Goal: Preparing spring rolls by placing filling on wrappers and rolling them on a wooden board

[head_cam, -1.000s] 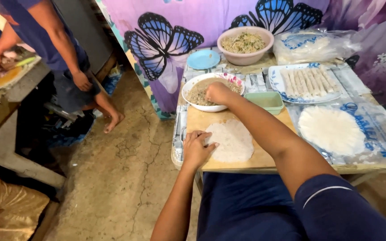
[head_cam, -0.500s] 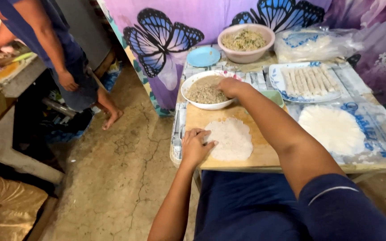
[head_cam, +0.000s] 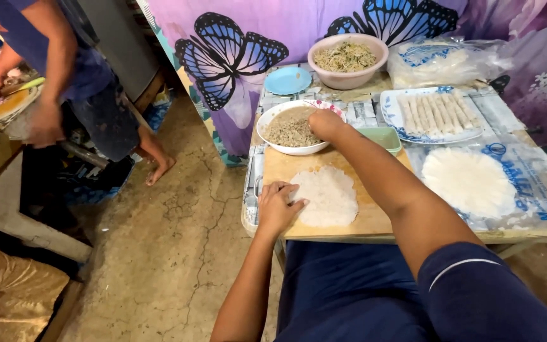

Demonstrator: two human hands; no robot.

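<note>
Since the earlier picture, the right hand (head_cam: 325,123) has slid off the middle of the white bowl (head_cam: 275,125) to its right rim, so more of the filling shows. Its fingers are curled shut, pinching at the brown, crumbly minced filling (head_cam: 291,131). The left hand (head_cam: 278,206) stays flat, fingers spread open, pressing the left edge of the round rice wrapper (head_cam: 327,196).

That wrapper is thin, white and bumpy. It lies on a smooth wooden board (head_cam: 375,218), just in front of the white bowl. Behind the white bowl sit a small blue plate (head_cam: 287,80) and a pink bowl (head_cam: 349,79) full of stringy sprouts. Right of the white bowl is a little green dish (head_cam: 384,136), partly hidden by the right arm. Farther right is a plate of rolled sticks (head_cam: 435,114). Near it, a stack of round wrappers (head_cam: 470,182) rests on shiny plastic.

Far left of the white bowl, another person (head_cam: 64,82) bends over a table.
</note>
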